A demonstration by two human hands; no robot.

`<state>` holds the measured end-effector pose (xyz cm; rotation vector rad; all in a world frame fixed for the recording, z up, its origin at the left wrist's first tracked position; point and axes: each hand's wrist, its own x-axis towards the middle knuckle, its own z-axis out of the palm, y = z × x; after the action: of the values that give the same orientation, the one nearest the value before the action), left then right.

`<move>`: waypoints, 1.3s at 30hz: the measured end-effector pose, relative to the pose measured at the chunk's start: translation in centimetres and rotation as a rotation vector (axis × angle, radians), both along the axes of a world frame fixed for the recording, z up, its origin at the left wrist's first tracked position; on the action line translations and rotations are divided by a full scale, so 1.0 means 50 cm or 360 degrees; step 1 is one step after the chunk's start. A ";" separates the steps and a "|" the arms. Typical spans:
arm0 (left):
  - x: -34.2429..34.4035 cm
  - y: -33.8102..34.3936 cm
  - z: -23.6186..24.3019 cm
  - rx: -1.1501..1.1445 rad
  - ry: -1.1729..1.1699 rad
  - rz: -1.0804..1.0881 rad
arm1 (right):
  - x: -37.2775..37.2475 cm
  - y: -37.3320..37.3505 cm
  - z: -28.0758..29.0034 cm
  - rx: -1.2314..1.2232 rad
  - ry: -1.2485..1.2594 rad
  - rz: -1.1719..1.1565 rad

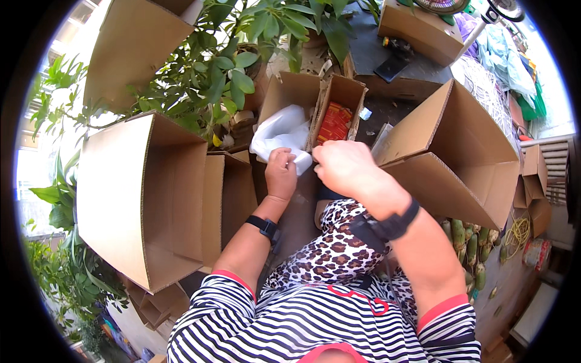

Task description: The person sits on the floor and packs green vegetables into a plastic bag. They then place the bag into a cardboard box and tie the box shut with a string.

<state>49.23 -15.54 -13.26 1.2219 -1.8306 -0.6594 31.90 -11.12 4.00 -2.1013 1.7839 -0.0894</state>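
A bundle of thin white plastic, seemingly bags [281, 130], lies over a small open cardboard box [290, 91] in front of me. My left hand [280, 175] is closed on the near edge of this plastic, its fingers pinched at the folded end. Just to the right, my right hand [345, 169] is curled closed beside that end. Its fingertips are turned away, so anything in them is hidden. Beyond it, a narrow cardboard box [357, 92] holds several red printed packets [334, 123].
Big open cartons stand at my left [172, 199] and right [478, 151]. A leafy plant [224, 66] overhangs the far left. A dark phone [392, 66] lies on a dark surface at the back. Several long green vegetables [472, 248] lie on the right-hand floor.
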 end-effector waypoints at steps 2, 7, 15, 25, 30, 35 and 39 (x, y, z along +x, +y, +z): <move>-0.006 0.002 0.005 -0.0217 0.0007 -0.0089 | 0.046 -0.049 -0.061 0.0158 0.0009 -0.0088; -0.023 0.032 0.018 -0.0384 -0.0263 -0.0270 | 0.068 -0.085 -0.148 -0.0008 -0.0321 -0.0572; -0.040 0.067 -0.008 -0.0360 -0.0285 -0.0432 | 0.085 -0.106 -0.230 0.0112 -0.0361 -0.0720; -0.022 0.016 0.010 0.0151 0.0480 -0.0019 | 0.027 -0.135 -0.266 0.0187 -0.1074 -0.1005; -0.040 -0.053 -0.036 0.0280 -0.0345 -0.0063 | 0.010 -0.125 -0.194 0.0119 -0.1641 -0.1137; -0.063 -0.108 -0.077 0.0456 -0.0845 0.0016 | -0.018 -0.098 -0.147 0.0049 -0.1942 -0.1159; -0.086 -0.147 -0.096 0.0598 -0.0962 -0.0169 | -0.044 -0.080 -0.119 -0.0369 -0.2515 -0.1161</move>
<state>44.93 -22.91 -18.08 1.7166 -2.3487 -0.7740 29.69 -15.12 -1.96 -0.6651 1.2457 -1.6227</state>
